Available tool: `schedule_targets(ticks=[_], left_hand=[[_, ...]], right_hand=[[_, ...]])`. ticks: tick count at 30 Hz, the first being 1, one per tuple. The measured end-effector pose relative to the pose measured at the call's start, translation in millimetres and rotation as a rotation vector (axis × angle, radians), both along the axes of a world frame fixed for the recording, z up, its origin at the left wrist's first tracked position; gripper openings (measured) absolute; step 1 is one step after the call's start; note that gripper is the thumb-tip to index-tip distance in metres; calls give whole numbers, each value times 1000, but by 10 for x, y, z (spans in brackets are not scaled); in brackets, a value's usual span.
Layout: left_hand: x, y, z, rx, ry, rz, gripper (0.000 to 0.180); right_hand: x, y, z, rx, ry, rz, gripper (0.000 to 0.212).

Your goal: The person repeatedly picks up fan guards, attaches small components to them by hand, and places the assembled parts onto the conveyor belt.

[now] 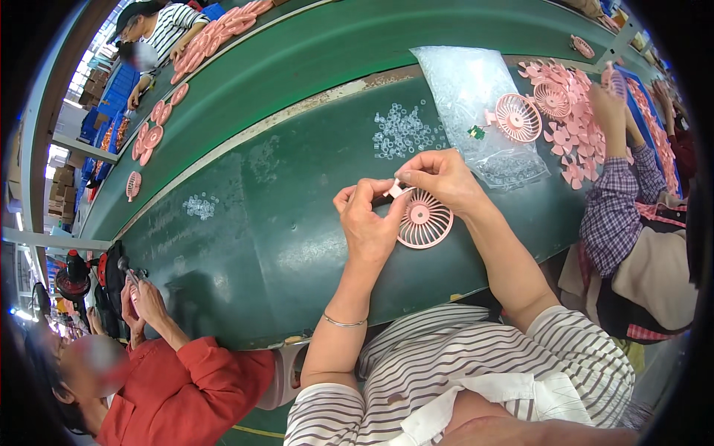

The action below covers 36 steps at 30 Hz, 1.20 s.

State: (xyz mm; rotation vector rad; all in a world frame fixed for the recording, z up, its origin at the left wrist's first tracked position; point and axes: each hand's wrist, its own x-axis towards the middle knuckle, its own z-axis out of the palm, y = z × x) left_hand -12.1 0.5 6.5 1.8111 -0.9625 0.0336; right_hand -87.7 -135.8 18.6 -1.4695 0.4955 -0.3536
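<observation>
A round pink fan grille (425, 232) with radial slots hangs over the green work surface between my hands. My left hand (368, 227) is closed, its thumb and fingers pinching the grille's small light stem (396, 189) at the upper left. From the other side my right hand (450, 182) closes on the same stem, its fingertips pressed together close to my left ones. Whether a tiny part sits between the right fingertips is hidden. Beyond them, a clear bag (465, 82) of small parts bears another pink grille (518, 117) and a small green circuit board (476, 132).
Loose clear rings (405, 130) lie ahead, with a smaller cluster (200, 206) at left. Pink fan blades (576, 134) are heaped at right beside a co-worker's checked sleeve (613, 223). A red-sleeved co-worker (193, 379) sits at left. A green conveyor (312, 63) carries pink parts.
</observation>
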Motion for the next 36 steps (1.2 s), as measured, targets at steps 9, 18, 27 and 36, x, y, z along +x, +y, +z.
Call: schedule_targets(ticks=[9,18,27,36], left_hand=[[45,-33,11,-59,256,105,26],[34,-43,-54,-123,196,44,27],[602,113,115,-556,694,224,18],[489,-1185,424,-237,399,-92,15]], right_hand=[[2,294,114,-1130,-269,-50,16],[33,11,-120,-118,-144,101,26],[61,-432,-432,-521,135,-378,17],[287,-167,-512,-1051,129,-382,26]])
